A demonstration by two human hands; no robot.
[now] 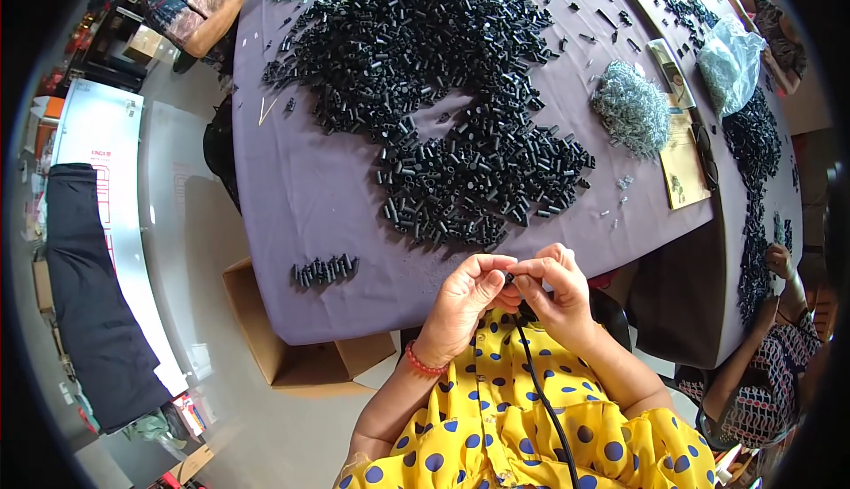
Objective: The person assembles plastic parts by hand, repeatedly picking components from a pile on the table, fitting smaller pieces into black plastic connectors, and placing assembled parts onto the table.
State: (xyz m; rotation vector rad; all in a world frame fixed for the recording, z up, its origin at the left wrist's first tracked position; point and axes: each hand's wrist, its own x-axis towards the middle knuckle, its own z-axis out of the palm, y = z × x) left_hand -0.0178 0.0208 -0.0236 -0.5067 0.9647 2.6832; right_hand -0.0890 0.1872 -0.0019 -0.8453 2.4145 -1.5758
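At the table's near edge, my left hand (462, 303) and my right hand (556, 292) meet, fingertips pinched together. Between them is a small black part (509, 278), mostly covered by the fingers, so its exact kind is unclear. Just beyond my hands spreads a big heap of short black plastic cylinders (478, 166). Left of my hands, a small group of black pieces (325, 271) lies in a rough row. To the right is a mound of tiny clear, silvery pieces (632, 108).
A purple cloth covers the table (297, 197). Sunglasses (706, 157) lie by a yellow booklet (683, 168). An open cardboard box (292, 360) stands below the near left edge. People work at the far left and right. A black cable (540, 383) hangs down my front.
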